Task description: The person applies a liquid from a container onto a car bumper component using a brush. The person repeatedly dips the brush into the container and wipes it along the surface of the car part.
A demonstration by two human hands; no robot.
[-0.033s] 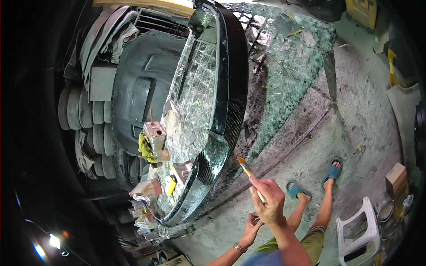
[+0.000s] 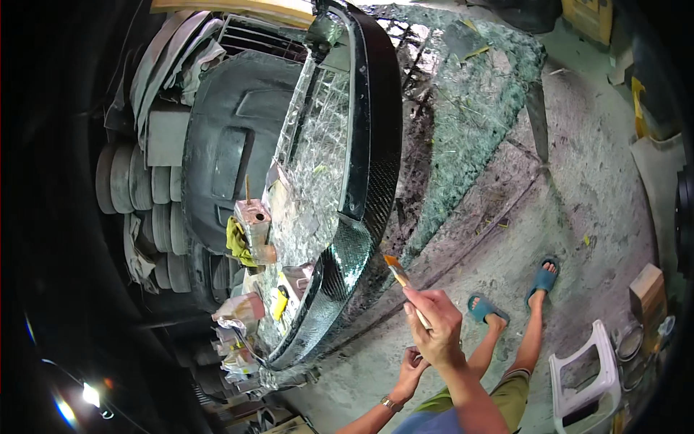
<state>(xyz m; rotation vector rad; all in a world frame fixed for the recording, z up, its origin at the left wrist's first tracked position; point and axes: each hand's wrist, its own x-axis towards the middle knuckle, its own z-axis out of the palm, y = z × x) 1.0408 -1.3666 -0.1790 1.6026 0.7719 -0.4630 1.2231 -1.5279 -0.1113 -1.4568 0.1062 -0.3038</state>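
Wristwatch (image 2: 392,403) on L wrist, metallic-looking band. Top (image 2: 435,422): blue, only small pt. vis. Shorts (image 2: 510,400): olive-grn, loose legs. Slide sandals (image 2: 478,309): matching pr., muted teal-blue, open toe, wide strap across ea. foot. L hand (image 2: 410,375) & R hand (image 2: 439,325) bare; forearms (image 2: 473,394) bare too.

Left: large dark panel (image 2: 213,116), with stacked rounded grey objects (image 2: 119,177) beside it; below, 1 lit lamp (image 2: 90,394). Right: 1 white plastic stool (image 2: 608,362) on the grey floor (image 2: 593,181), near a brown box (image 2: 648,295).

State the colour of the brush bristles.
Orange: the brush bristles, best seen in the head view, just above the right hand.
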